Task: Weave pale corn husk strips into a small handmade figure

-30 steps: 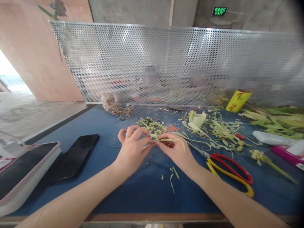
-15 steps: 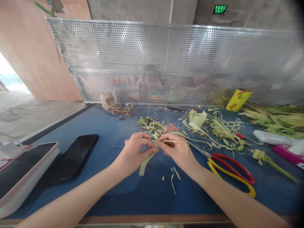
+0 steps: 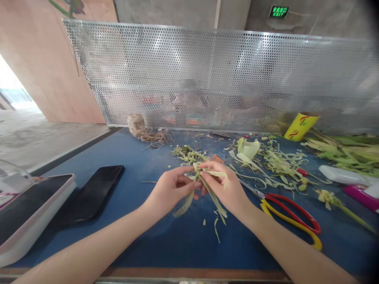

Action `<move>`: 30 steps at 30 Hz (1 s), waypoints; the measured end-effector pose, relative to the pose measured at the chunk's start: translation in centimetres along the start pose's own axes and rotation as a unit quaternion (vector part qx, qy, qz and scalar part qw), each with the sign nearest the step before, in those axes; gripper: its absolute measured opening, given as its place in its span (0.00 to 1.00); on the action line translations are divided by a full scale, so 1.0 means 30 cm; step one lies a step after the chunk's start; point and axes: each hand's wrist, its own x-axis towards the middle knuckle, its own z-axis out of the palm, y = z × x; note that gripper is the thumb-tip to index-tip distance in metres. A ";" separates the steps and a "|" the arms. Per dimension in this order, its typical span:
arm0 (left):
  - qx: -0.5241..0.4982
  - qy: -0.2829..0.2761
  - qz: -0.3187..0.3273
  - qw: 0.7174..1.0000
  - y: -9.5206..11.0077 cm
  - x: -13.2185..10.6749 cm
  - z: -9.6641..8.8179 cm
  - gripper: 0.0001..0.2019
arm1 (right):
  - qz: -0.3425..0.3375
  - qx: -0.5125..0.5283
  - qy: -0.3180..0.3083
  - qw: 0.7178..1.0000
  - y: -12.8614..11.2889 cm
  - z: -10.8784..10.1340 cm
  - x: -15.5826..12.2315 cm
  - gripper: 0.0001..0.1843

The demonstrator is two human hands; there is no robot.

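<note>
My left hand (image 3: 171, 188) and my right hand (image 3: 226, 191) meet over the middle of the table, fingertips pinched on a small bundle of pale green corn husk strips (image 3: 215, 200). One wide strip hangs below my left fingers, slightly blurred. Others trail down under my right hand, and one bends over its fingers. Where the strips cross is partly covered by the fingers. Just beyond the hands lies a heap of small knotted husk pieces (image 3: 188, 153). Open scissors (image 3: 263, 196) with one red and one yellow handle rest beside my right wrist.
Left on the blue table (image 3: 142, 244) lie a black phone (image 3: 91, 195) and a pink-edged device (image 3: 35, 209). Twine (image 3: 155, 137), loose husks (image 3: 278, 161) and a yellow roll (image 3: 301, 126) sit near a perforated metal screen (image 3: 166, 71). People show dimly behind it. A purple-and-white tool (image 3: 359, 197) lies right.
Both hands stay together but have turned the bundle, so more strips now fan downward below the right hand. The view has shifted slightly, moving the surroundings a little to the right.
</note>
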 end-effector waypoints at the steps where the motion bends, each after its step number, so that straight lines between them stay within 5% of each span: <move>1: -0.014 0.006 -0.004 1.000 0.000 0.001 0.000 0.17 | -0.005 -0.001 0.004 1.000 0.000 -0.001 0.000 0.08; 8: -0.047 0.032 -0.012 0.998 0.006 0.011 0.007 0.13 | -0.015 -0.098 0.036 0.994 0.000 -0.009 0.003 0.06; 18: 0.014 0.052 0.019 0.998 0.015 0.002 0.014 0.08 | -0.036 -0.194 0.005 0.980 -0.015 -0.025 -0.009 0.09; 30: 0.025 0.043 0.014 0.999 0.032 -0.004 0.011 0.06 | 0.025 -0.058 -0.006 0.998 -0.020 -0.028 0.003 0.10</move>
